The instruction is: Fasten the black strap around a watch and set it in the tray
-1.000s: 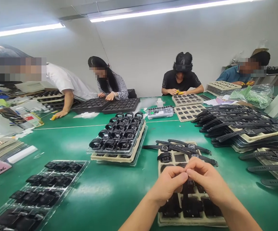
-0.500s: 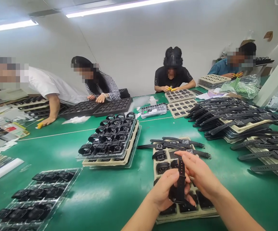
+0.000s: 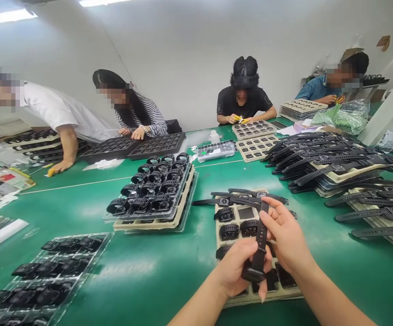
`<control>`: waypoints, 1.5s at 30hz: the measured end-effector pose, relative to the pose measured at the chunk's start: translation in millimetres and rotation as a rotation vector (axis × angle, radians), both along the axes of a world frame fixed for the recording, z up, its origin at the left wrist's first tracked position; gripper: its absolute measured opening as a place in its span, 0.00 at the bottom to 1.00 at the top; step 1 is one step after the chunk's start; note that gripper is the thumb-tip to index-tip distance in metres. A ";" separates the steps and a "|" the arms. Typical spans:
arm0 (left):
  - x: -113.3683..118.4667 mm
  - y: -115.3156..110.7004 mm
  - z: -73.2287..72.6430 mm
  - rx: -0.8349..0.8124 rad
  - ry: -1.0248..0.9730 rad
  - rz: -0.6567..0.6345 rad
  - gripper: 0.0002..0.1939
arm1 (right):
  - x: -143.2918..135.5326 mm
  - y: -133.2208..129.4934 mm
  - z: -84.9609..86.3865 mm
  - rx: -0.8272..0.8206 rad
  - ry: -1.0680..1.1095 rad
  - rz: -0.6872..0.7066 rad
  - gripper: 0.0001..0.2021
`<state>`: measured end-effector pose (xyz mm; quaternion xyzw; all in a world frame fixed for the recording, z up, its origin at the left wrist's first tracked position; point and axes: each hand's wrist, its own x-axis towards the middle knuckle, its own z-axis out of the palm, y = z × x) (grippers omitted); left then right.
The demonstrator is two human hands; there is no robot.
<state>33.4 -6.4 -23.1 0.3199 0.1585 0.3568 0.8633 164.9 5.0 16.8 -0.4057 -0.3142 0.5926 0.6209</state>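
Black watch (image 3: 258,253), strap extended upward, held over the near end of a beige pulp tray (image 3: 251,296). Left hand (image 3: 237,270) closed around the watch body at the bottom; right hand (image 3: 286,237) pinching the upper strap between thumb and fingers (image 3: 267,221). Both sets of fingers are curled shut on the watch; neither palm is open.

Progress, as a judgement from the tray: several pockets in its middle rows hold coiled black watches (image 3: 229,232), at least one pocket (image 3: 246,213) shows bare, and a few watches with straps laid flat (image 3: 240,199) lie across its far end. So some pieces seem handled and some not; which lot counts as finished cannot be told. The near pockets are hidden by the hands.

Room: green worktop (image 3: 155,271) lies bare to the left of the tray and along the near edge, also a strip to the right. Further left, a clear blister tray of black parts (image 3: 47,276). Ahead left, a stacked tray of coiled watches (image 3: 155,190), near but apart. Right side crowded: piles of flat-strapped watches on trays (image 3: 332,163), the nearest straps reaching toward the right forearm. Other people work at the far side, their hands well apart from this pair.
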 end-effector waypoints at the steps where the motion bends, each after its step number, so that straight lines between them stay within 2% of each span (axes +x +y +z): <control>1: 0.2 -0.6 -1.5 0.017 0.005 -0.014 0.20 | 0.7 0.9 0.6 -0.002 0.001 -0.020 0.29; 16: 1.8 -5.4 3.4 0.016 0.074 0.053 0.22 | 0.5 -1.0 4.5 -0.013 0.019 0.041 0.29; 22: -0.5 -4.0 9.7 0.064 0.143 0.156 0.22 | 2.8 0.7 -1.7 0.057 -0.005 0.082 0.29; 29: -1.8 -3.9 7.0 0.100 0.098 0.148 0.22 | 0.7 -1.5 3.1 0.054 -0.022 0.136 0.26; 35: -0.7 -5.5 9.1 0.166 0.144 0.182 0.24 | -2.1 -3.5 6.0 0.066 -0.076 0.133 0.26; 40: -2.3 -6.1 5.3 0.186 0.191 0.171 0.27 | -2.9 -6.4 4.5 0.095 -0.105 0.129 0.23; 43: -4.2 -6.7 8.9 0.300 0.294 0.200 0.29 | -1.4 -8.3 3.0 0.141 -0.122 0.115 0.20; 45: -6.2 -6.6 14.6 0.472 0.460 0.330 0.25 | 1.6 -9.1 1.3 0.198 -0.160 0.075 0.18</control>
